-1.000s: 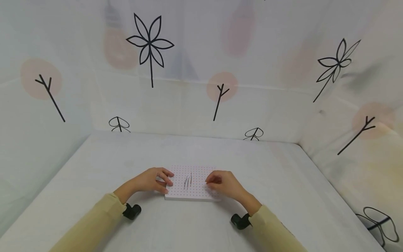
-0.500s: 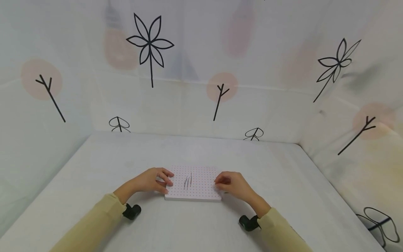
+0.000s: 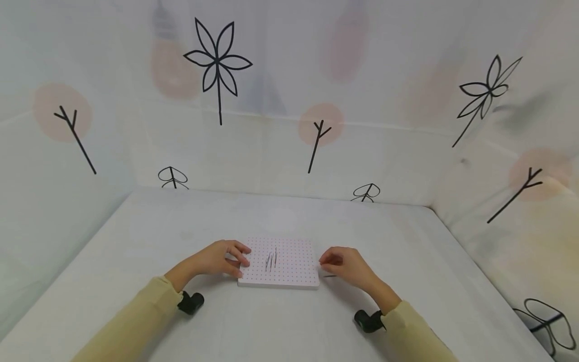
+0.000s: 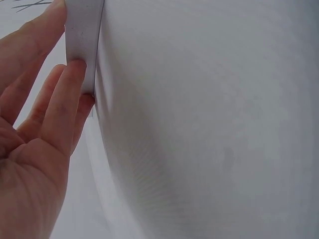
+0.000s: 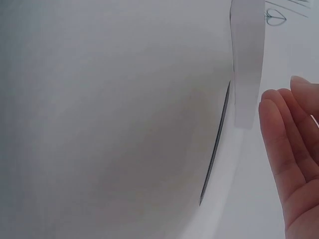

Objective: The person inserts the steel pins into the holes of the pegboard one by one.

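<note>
A white board (image 3: 294, 271) with a grid of small pinkish dots lies flat on the table. Several thin dark rods (image 3: 271, 260) show left of its middle; whether they stand or lie I cannot tell. My left hand (image 3: 220, 258) rests at the board's left edge, its fingertips touching the side (image 4: 82, 40). To the right of the board, apart from it, hovers my right hand (image 3: 346, 264), with thumb and fingers loosely bent and nothing visible between them. Under that hand a thin dark rod (image 5: 215, 144), pointed at both ends, lies on the table close to the board's right edge.
White cloth covers the table (image 3: 253, 327). A pale backdrop (image 3: 262, 151) printed with black plant drawings stands behind and at both sides. Black wrist cameras (image 3: 191, 303) sit below each wrist.
My right hand has moved right, from over the board to beside it, and the rod on the table has come into sight. The left hand stays put on the board's edge.
</note>
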